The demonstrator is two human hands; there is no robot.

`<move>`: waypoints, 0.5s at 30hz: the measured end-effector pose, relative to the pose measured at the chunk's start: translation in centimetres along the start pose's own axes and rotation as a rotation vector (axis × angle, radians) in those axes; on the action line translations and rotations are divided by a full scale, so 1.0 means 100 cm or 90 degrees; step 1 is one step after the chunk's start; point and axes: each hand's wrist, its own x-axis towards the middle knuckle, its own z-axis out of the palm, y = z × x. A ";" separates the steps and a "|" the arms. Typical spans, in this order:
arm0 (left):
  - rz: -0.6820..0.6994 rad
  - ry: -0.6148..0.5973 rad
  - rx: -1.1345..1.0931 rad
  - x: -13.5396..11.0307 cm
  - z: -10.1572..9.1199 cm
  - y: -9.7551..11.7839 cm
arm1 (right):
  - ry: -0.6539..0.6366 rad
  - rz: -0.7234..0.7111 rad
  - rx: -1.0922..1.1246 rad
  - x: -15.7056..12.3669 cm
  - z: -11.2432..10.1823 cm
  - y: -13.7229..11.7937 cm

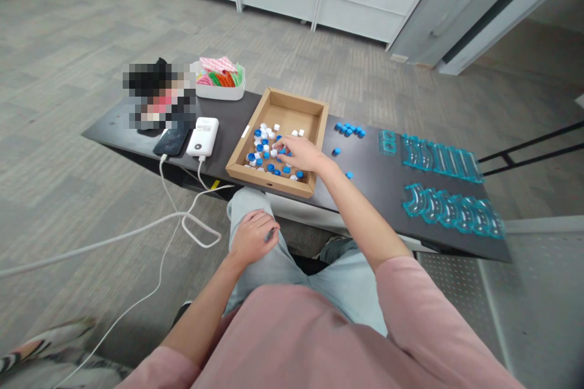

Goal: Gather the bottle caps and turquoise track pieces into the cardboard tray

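Right hand (303,155) down inside the cardboard tray (319,134) — fingers curled among the blue and white caps (264,149), grip unclear. Left hand (252,236) rests loosely closed on the knee, holding nothing.

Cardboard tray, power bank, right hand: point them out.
Cardboard tray (320,146), head view, right wall.
Power bank (203,137), head view, top face.
Right hand (303,155), head view, back of hand.

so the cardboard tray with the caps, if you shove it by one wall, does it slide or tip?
Probably slides: the cardboard tray is wide, shallow and sits flat on the black table. It looks light, thin-walled, so a wall may flex under push. The loose blue and white caps would likely skitter and bunch; the right hand rests among them.
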 end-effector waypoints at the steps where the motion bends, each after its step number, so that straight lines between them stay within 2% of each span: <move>1: 0.001 0.001 0.004 0.000 0.000 0.000 | 0.004 0.001 -0.001 0.007 0.005 -0.007; 6: 0.014 0.000 0.030 0.000 -0.001 -0.001 | -0.044 -0.016 -0.087 0.049 0.027 -0.045; 9: 0.011 -0.008 0.029 0.000 -0.002 0.000 | -0.048 -0.013 -0.111 0.066 0.029 -0.053; 12: 0.006 -0.018 0.034 0.000 -0.003 0.000 | -0.009 0.016 -0.082 0.072 0.023 -0.045; 15: 0.004 -0.020 0.034 -0.001 -0.003 -0.001 | 0.051 0.049 -0.030 0.060 0.009 -0.020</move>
